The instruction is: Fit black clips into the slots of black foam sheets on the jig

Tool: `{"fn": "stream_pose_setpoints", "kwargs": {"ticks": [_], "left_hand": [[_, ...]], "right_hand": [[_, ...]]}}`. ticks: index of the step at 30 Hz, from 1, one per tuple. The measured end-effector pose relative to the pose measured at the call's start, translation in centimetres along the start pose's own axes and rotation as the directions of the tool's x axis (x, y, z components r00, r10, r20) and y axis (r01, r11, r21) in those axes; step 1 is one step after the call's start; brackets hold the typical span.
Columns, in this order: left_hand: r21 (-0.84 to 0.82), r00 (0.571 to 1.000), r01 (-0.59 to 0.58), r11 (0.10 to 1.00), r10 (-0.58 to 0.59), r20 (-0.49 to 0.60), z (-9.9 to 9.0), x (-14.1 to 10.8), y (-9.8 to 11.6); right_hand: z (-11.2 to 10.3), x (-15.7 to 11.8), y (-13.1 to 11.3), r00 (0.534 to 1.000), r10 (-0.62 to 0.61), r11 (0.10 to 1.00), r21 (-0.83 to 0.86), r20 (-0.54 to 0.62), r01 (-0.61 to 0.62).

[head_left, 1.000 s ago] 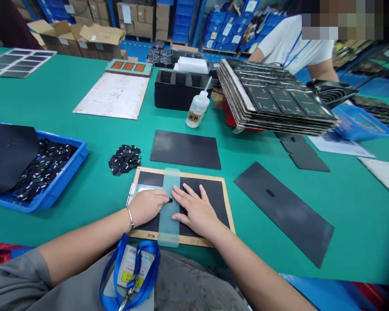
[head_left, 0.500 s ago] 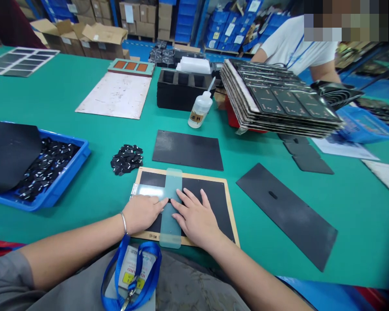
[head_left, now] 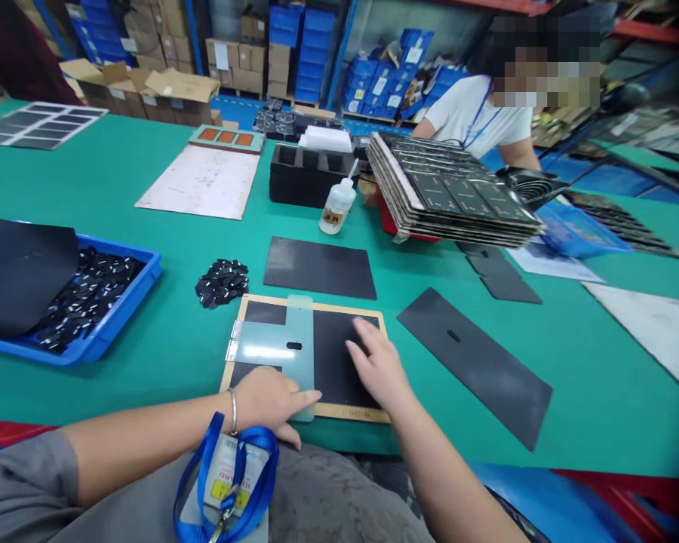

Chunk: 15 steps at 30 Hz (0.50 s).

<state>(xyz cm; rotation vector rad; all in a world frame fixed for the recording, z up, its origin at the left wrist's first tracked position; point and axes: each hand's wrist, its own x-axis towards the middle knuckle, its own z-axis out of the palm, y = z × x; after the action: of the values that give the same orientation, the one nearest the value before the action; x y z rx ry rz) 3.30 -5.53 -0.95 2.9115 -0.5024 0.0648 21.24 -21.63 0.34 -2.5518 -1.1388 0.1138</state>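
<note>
A wood-edged board with a dark surface lies in front of me. Hinged at its left side, a translucent green T-shaped template lies flat on it, and a small black piece shows at the template's slot. My left hand rests at the template's lower edge, index finger stretched out to the right, holding nothing. Over the board's dark right part is my right hand, fingers apart and empty. A pile of small black pieces lies just behind the board's left corner.
A blue tray of black pieces stands left. Dark sheets lie behind the board and to the right. Farther back are a bottle, a black foam block and stacked panels. A person is across the table.
My left hand has moved down from the slot to the template's lower edge. My right hand has moved right, off the template. The view has shifted slightly.
</note>
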Motion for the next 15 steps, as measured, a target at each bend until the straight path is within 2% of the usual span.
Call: {"fn": "stream_pose_setpoints", "kwargs": {"ticks": [2,3,4,6,8,11,13,15], "left_hand": [[0.022,0.996,-0.050,0.998,0.052,-0.076,0.1,0.2,0.9],[0.025,0.985,-0.073,0.997,0.076,-0.155,-0.2,0.2,1.1],[0.021,0.962,-0.096,0.995,0.098,-0.253,-0.8,0.1,1.2],[-0.001,0.888,-0.137,0.991,0.122,-0.443,-2.7,-0.9,1.0],[-0.039,0.822,-0.121,0.992,0.078,-0.564,-5.2,-2.8,0.3],[-0.114,0.760,-0.030,0.993,-0.051,-0.648,-7.8,-7.2,-0.9],[-0.134,0.706,0.078,0.988,-0.150,-0.692,-7.9,-10.4,-1.5],[-0.197,0.597,0.246,0.949,-0.309,-0.740,-7.0,-13.1,-1.9]], "right_hand": [[-0.2,-0.4,1.7,0.977,0.209,0.972,-0.108,-0.030,-0.211],[-0.2,-0.6,2.4,0.963,0.270,0.953,-0.139,-0.006,-0.269],[-0.2,-0.8,2.8,0.951,0.308,0.942,-0.145,0.023,-0.302],[0.0,-1.1,3.2,0.939,0.339,0.938,-0.088,0.053,-0.334],[0.1,-1.4,3.1,0.930,0.367,0.930,0.023,0.028,-0.368],[-0.1,-2.0,2.5,0.943,0.329,0.930,0.194,-0.055,-0.313],[-0.3,-2.4,2.0,0.965,0.222,0.949,0.261,-0.143,-0.179],[-0.5,-2.8,1.6,0.967,0.137,0.950,0.305,-0.212,-0.068]]}}
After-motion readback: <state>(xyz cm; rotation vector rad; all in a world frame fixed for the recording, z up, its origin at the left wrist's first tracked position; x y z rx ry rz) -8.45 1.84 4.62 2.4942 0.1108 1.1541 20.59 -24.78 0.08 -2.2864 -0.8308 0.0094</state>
